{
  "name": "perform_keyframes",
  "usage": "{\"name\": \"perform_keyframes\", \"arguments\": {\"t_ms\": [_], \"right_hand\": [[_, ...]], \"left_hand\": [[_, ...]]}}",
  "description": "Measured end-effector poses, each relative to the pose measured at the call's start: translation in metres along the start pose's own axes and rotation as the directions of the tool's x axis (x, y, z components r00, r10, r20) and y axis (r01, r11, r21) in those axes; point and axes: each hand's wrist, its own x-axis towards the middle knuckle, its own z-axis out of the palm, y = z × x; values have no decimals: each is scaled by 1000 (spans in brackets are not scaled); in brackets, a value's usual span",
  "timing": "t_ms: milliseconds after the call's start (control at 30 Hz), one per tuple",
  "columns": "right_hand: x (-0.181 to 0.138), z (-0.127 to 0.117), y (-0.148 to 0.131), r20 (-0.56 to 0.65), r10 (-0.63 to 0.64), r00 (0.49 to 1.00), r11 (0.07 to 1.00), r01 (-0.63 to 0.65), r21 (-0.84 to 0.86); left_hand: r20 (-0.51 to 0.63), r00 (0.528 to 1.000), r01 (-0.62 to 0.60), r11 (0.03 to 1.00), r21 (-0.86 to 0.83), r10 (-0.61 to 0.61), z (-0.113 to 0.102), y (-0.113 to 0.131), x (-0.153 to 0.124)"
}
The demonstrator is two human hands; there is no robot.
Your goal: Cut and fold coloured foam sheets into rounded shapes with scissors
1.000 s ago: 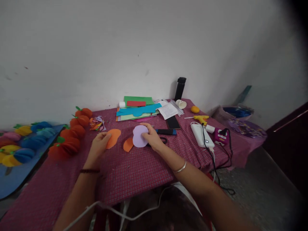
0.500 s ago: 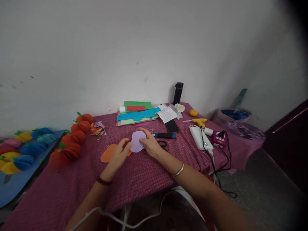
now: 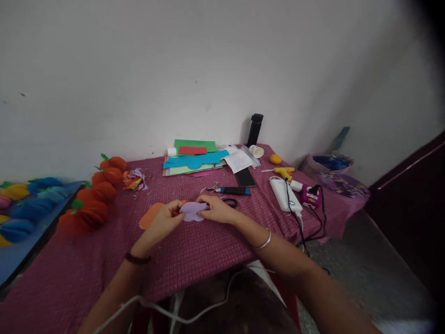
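Purple piece (image 3: 192, 211) held betw. both hands, over near-mid tabletop (image 3: 201, 250); contact w/ cloth can't be told. Long axis as seen: approx. 9 to 3 o'c, i.e. hand to hand.

L hand (image 3: 165, 221) set at its 9 o'c end; L fingers clamped there, thumb laid on near edge. R hand (image 3: 217, 209) set at its 3 o'c end; R fingers clamped too, thumb on near face, rest mostly hidden behind. Neither hand clearly nearer; piece is spanned by both. Far side partly hidden, so no. of layers not confirmed.

Orange piece (image 3: 151, 216) seen at 9 o'c of purple, just beyond L hand and part-covered by it in view; L is the nearer hand. Small orange bit (image 3: 185, 202) glimpsed at approx. 11 o'c, mostly masked.

Scissors (image 3: 231, 202) at approx. 3 o'c, beyond R hand; only black handle made out. Cutter (image 3: 235, 190) at 2 o'c, lying lengthwise approx. 9 to 3; R hand nearer to both. Scraps (image 3: 135, 179) heaped at 10 o'c, well apart.
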Motion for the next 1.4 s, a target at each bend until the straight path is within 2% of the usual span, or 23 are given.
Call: {"name": "perform_keyframes", "arguments": {"t_ms": [167,400,500,633,800,1033,1200,1400], "right_hand": [[-5,1,1,-3,-36,999,978,35,-204],[-2,-1,7,34,-68,997,930,76,-359],[-3,1,8,52,-88,995,920,101,-378],[-5,2,9,57,-117,991,917,130,-378],[-5,1,10,72,-127,989,910,145,-388],[-8,2,4,98,-121,988,894,151,-422],[-8,4,3,111,-117,987,890,154,-430],[-7,6,2,106,-94,990,886,131,-445]], "left_hand": [[93,996,4,1000,29,-6,6,-10,1],[110,993,30,997,65,-37,4,-11,0],[115,991,56,997,60,-63,8,-3,-4],[43,996,75,995,73,-78,12,6,-7],[-61,998,19,993,117,-12,14,4,-3],[-30,998,-51,993,110,54,22,4,-3],[-37,999,-32,995,97,36,25,0,0],[-84,996,20,1000,14,-19,19,-13,5]]}}
